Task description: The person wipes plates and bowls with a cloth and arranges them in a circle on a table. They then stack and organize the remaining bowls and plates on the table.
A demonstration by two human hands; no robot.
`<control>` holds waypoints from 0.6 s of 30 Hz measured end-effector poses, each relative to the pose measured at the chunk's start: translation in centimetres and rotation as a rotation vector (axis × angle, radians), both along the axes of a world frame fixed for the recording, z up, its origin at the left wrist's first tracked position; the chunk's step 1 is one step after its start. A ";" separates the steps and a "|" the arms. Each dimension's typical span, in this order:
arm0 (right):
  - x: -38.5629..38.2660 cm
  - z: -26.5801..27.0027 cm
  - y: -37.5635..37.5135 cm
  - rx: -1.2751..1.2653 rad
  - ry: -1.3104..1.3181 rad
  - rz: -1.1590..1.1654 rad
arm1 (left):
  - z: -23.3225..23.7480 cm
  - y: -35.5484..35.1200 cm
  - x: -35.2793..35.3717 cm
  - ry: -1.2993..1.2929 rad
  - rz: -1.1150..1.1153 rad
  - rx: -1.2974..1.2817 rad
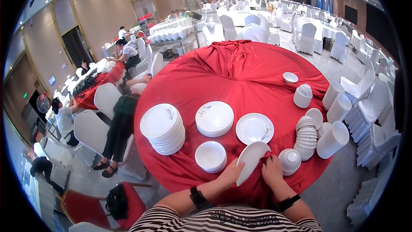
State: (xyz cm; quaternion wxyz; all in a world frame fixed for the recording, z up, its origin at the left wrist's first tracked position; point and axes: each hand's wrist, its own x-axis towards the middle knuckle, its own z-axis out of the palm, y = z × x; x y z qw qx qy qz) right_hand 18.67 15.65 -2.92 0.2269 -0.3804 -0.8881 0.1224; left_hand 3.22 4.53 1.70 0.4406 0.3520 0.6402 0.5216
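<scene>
My left hand (231, 172) is closed on the edge of a white plate (249, 163), tilted up on its side near the table's front. My right hand (272, 171) is closed on a fold of red cloth (258, 168) beside the plate's right edge. Just beyond are a flatter stack of plates (255, 128) and a stack of bowls (211, 156). A bowl stack (289, 161) stands close to the right of my right hand. Farther left rise a tall plate stack (162, 126) and a shorter one (214, 118).
Leaning bowl stacks (305, 132) and tall stacks (333, 139) crowd the right edge of the red-covered table (193, 81). A single small bowl (290, 77) lies farther back. White-covered chairs (111, 99) and a seated person (120, 124) are at left; a red chair (86, 206) stands front left.
</scene>
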 end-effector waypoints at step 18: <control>0.4 1.5 -4.4 -0.182 -0.051 0.366 | 3.1 1.1 -3.9 -0.282 0.323 0.273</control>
